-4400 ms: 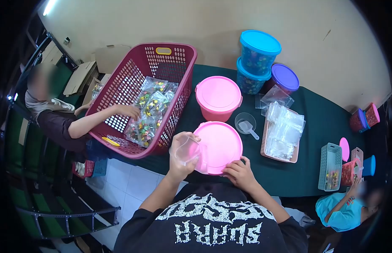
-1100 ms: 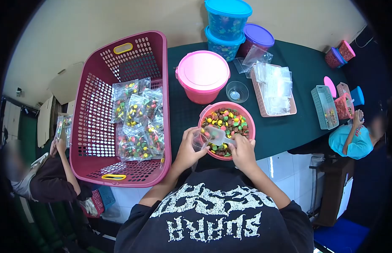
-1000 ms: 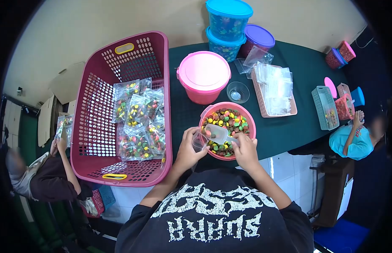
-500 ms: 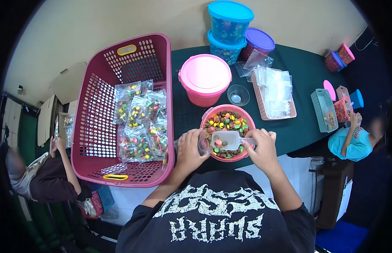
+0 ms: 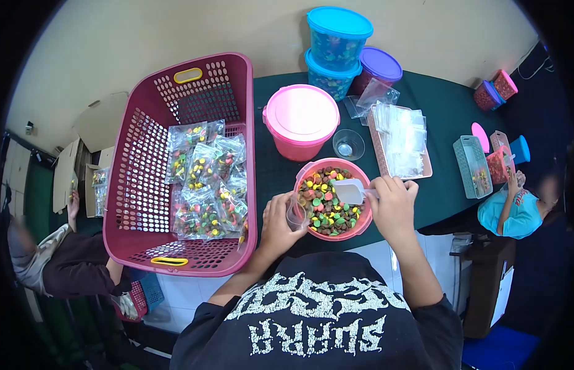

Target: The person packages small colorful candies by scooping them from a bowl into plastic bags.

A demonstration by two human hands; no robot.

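At six o'clock, a black shirt (image 5: 318,308) reads SUARA (image 5: 316,336) upside down beside an unclear line; on a turquoise shirt (image 5: 512,216), three o'clock, red print is unreadable

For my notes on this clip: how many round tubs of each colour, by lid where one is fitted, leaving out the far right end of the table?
Blue: 2 (upper tub, lower tub)
Purple: 1 (purple-lidded tub)
Pink: 2 (closed tub, open tub)
Total: 5
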